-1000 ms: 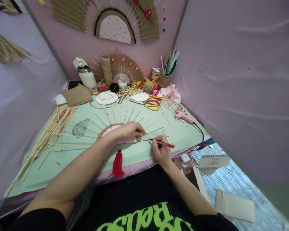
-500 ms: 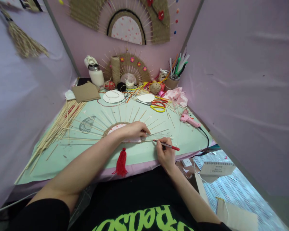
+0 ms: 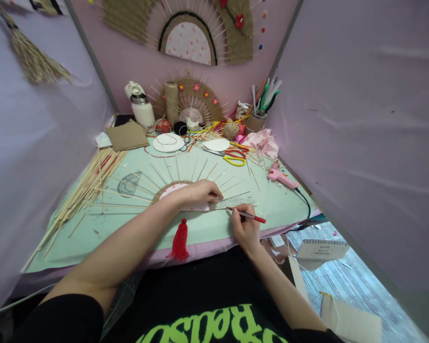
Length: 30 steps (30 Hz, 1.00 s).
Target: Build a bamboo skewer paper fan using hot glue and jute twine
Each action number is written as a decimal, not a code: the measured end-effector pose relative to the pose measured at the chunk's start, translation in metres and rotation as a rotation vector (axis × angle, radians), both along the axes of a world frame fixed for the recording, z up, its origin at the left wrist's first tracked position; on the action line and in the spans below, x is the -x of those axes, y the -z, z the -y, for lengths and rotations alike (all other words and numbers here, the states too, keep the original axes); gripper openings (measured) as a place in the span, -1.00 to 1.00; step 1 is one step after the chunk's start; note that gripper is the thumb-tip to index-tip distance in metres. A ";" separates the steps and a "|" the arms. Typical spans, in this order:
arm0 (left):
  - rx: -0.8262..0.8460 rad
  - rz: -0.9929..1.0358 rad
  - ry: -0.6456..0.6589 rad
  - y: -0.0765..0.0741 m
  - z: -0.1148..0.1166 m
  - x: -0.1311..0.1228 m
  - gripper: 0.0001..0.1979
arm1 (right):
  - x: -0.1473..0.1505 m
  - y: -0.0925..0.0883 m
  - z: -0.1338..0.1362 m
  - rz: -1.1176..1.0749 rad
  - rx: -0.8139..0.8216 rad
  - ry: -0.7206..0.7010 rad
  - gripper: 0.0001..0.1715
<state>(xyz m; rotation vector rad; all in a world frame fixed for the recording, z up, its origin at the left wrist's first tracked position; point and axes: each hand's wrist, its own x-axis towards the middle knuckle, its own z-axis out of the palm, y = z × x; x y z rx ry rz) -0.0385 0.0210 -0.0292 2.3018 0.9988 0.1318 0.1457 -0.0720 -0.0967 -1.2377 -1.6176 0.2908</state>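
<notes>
A half-round fan frame lies on the pale green table, with a pink-spotted white centre (image 3: 171, 190) and thin sticks (image 3: 178, 170) spreading out. My left hand (image 3: 202, 192) rests over its right side, fingers curled and pressing down at the near end of a clear ruler (image 3: 241, 200). What lies under the palm is hidden. In my right hand (image 3: 246, 228) is a red pen (image 3: 252, 217), its tip pointing left at a stick beside the ruler. A red tassel (image 3: 180, 240) hangs at the table's front edge, below the fan.
Bamboo sticks (image 3: 82, 190) pile up at left by a protractor (image 3: 128, 185). Scissors (image 3: 234, 157), paper ovals (image 3: 168, 142) and yarn lie at the back. To the right is a pink glue gun (image 3: 281, 178) with a black cord. A white bottle (image 3: 143, 114) stands behind.
Both hands keep nearly the same places. The pen has shifted very slightly to the left; the rest looks the same.
</notes>
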 end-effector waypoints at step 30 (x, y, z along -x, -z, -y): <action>0.005 -0.020 -0.006 -0.003 0.001 -0.001 -0.69 | 0.000 -0.003 -0.001 0.008 -0.002 0.000 -0.89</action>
